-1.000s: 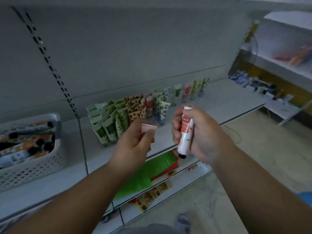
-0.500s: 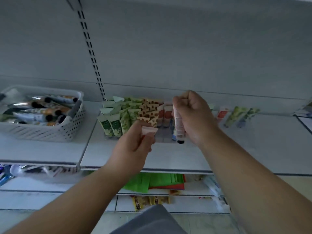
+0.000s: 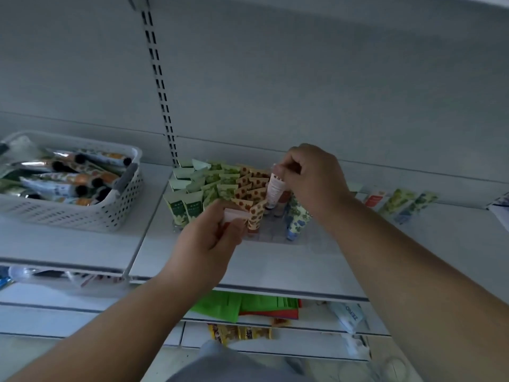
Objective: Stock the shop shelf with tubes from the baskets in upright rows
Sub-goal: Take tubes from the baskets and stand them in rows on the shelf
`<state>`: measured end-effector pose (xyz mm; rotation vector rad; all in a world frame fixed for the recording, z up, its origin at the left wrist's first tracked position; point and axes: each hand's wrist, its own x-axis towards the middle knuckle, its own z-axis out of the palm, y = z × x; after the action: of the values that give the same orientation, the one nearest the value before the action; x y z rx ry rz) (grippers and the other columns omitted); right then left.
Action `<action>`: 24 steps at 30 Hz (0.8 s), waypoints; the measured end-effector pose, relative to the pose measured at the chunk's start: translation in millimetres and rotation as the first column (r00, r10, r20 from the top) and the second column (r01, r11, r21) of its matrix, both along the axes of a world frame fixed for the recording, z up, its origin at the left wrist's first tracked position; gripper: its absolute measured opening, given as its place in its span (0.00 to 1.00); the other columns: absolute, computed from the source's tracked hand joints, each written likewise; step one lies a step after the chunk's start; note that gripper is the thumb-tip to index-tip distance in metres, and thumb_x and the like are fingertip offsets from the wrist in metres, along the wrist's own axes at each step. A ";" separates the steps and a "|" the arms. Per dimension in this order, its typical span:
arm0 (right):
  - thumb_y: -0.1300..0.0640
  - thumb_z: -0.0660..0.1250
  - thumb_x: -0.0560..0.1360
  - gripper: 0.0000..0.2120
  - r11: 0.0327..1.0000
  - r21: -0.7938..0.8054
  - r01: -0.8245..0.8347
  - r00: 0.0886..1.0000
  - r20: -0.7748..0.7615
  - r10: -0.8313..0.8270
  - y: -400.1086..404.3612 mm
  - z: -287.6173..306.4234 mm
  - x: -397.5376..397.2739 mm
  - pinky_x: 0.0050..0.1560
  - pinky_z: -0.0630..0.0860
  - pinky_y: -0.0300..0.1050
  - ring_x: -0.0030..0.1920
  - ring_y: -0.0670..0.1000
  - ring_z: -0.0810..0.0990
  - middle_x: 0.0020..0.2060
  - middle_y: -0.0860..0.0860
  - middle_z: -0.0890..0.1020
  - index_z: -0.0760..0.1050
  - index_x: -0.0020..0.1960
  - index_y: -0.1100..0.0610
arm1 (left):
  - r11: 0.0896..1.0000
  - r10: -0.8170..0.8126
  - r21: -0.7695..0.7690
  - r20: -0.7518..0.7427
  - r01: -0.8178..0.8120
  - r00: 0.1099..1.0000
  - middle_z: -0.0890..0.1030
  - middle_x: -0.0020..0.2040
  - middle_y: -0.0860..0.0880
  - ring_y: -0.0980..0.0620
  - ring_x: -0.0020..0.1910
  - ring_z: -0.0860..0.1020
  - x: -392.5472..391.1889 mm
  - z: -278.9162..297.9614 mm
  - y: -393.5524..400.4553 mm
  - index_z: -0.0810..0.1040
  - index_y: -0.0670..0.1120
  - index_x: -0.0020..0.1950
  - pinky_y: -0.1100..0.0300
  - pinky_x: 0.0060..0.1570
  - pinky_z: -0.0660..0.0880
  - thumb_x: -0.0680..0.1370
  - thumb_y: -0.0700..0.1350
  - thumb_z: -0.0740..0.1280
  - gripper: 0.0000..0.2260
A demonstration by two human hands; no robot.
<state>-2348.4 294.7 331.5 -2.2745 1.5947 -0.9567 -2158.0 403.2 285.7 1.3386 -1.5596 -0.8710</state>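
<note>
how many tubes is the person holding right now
2. One white tube is pinched by the right hand, held upright over the rows on the shelf. The other, a pale tube, is gripped in the left hand, mostly hidden by its fingers.

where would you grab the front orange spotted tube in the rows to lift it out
Pinch the flat crimped top of the front orange spotted tube, coming straight down from above. It stands cap-down, packed against neighbours behind, with the left hand close in front, so only its top edge is free.

The right hand (image 3: 314,180) has lowered its white tube (image 3: 274,188) among the standing rows (image 3: 220,186).
</note>
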 end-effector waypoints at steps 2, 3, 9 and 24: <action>0.54 0.70 0.75 0.08 0.998 0.030 -0.046 0.991 -0.124 0.050 -5.4 -1.9 0.1 0.35 0.64 0.37 0.35 0.44 0.71 0.36 0.47 0.74 0.78 0.40 0.56 | 1.000 0.016 0.006 -0.009 -0.016 1.000 0.80 0.40 0.50 0.46 0.39 0.80 0.3 -2.1 0.5 0.73 0.54 0.49 0.41 0.41 0.78 0.75 0.60 0.59 0.11; 0.54 0.70 0.75 0.07 0.996 0.058 -0.066 0.981 -0.177 0.076 -7.3 -3.4 0.2 0.36 0.65 0.40 0.36 0.44 0.72 0.37 0.47 0.74 0.78 0.40 0.56 | 1.000 0.022 0.005 -0.007 -0.022 1.000 0.80 0.39 0.50 0.46 0.39 0.80 -0.4 -2.3 1.2 0.73 0.55 0.50 0.41 0.41 0.78 0.74 0.60 0.59 0.12; 0.54 0.68 0.77 0.06 0.982 0.149 -0.114 0.935 -0.319 0.157 -8.9 2.5 6.7 0.37 0.67 0.43 0.38 0.47 0.74 0.38 0.46 0.75 0.80 0.43 0.55 | 1.000 0.014 0.016 0.078 -0.015 0.997 0.79 0.38 0.45 0.44 0.37 0.78 -3.5 -2.9 4.2 0.71 0.53 0.49 0.41 0.38 0.76 0.76 0.59 0.57 0.12; 0.50 0.67 0.77 0.06 0.964 0.201 -0.171 0.960 -0.188 0.209 15.6 15.4 -10.1 0.38 0.71 0.41 0.40 0.43 0.77 0.40 0.43 0.80 0.80 0.45 0.50 | 0.998 -0.056 0.014 0.131 0.055 0.990 0.78 0.37 0.53 0.54 0.31 0.73 -22.5 -1.3 -11.0 0.73 0.54 0.51 0.60 0.30 0.69 0.79 0.45 0.65 0.05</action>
<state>-2358.5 310.3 346.9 -2.4063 1.4348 -0.5168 -2180.5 392.2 284.4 1.3891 -1.7028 -0.8405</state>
